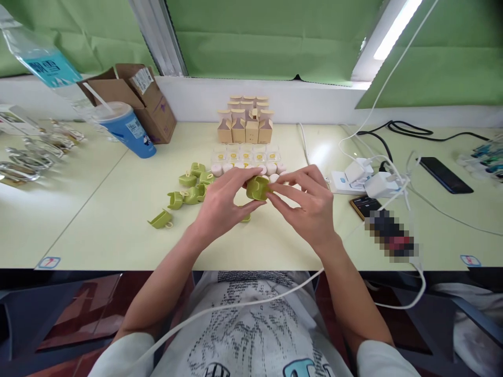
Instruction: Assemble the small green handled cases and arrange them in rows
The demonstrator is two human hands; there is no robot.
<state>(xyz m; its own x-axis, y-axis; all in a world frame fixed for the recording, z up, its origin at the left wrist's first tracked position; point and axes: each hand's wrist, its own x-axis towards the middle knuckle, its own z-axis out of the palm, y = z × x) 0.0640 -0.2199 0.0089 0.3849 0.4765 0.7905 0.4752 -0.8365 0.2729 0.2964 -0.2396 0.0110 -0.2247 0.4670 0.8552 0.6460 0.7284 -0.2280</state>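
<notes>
Both hands meet over the middle of the pale table (118, 225). My left hand (222, 204) and my right hand (310, 201) pinch the same small olive-green plastic case (257, 187) between fingertips, held a little above the tabletop. Several more green case parts (190, 191) lie scattered to the left of my left hand, one of them (161, 219) set apart nearer the front. Behind the hands sit a row of small clear boxes (245, 154) and pinkish round pieces (271, 168). Another green bit (245, 218) peeks out under my left hand.
Small tan cartons (245, 125) are stacked at the back centre. A blue cup with a straw (126, 128) and an open cardboard box (151, 102) stand back left. On the right are a white power strip with chargers (363, 178), cables, and a dark phone (446, 175).
</notes>
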